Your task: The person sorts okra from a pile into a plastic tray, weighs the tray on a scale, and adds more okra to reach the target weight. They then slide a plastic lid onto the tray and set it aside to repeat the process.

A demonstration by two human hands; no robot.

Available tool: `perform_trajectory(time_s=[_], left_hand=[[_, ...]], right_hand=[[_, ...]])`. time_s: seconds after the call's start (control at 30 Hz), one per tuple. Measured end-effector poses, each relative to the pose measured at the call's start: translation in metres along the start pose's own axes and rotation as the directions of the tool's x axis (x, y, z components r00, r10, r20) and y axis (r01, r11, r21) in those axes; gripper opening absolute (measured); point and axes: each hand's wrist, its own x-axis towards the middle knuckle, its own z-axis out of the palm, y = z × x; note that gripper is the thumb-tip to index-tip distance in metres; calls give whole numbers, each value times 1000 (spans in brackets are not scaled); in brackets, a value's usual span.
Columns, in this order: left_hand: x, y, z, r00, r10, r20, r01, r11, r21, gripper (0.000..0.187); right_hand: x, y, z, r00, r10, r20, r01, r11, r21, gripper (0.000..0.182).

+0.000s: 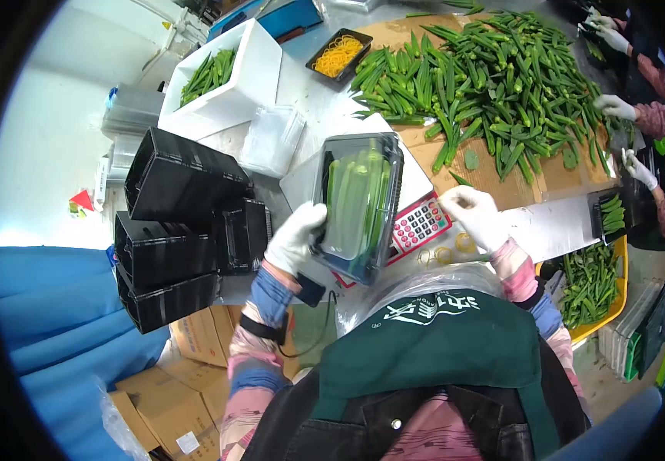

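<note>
My left hand point(295, 240), in a white glove, grips the left side of a black plastic tray with a clear lid point(396, 180). Okra point(355, 192) lies lengthwise inside it. The tray is held tilted above the scale point(422, 224), whose red-edged keypad shows on its right. My right hand point(474, 215), also gloved in white, is closed in a pinch right of the tray, apart from it; anything between its fingertips is too small to make out. Below that hand, several yellow rubber bands point(444, 254) rest at the table's near edge.
A large okra heap point(494, 84) covers cardboard at the back right. Behind the tray stand a small tray of rubber bands point(338, 55) and a white foam box point(259, 65). Stacked black trays point(182, 180) fill the left. Co-workers' gloved hands point(615, 107) are at right, near a yellow crate point(620, 288).
</note>
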Motion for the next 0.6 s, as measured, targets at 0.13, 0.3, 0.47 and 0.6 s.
perform_trajectory(time_s=[0.13, 0.3, 0.47, 0.6], left_hand=[[-17, -11, 54, 996, 1, 94, 21, 973, -231, 55], [-16, -16, 78, 999, -29, 47, 25, 996, 82, 82], [-7, -13, 85, 996, 53, 67, -50, 998, -44, 72], [-6, 1, 91, 979, 7, 205, 10, 997, -82, 66]], right_hand=[[10, -33, 37, 993, -94, 67, 94, 996, 3, 21], [23, 23, 58, 986, -78, 146, -48, 707, 705, 40], [9, -36, 27, 977, -90, 195, 6, 919, 393, 29], [18, -22, 18, 967, -136, 216, 97, 978, 183, 16]])
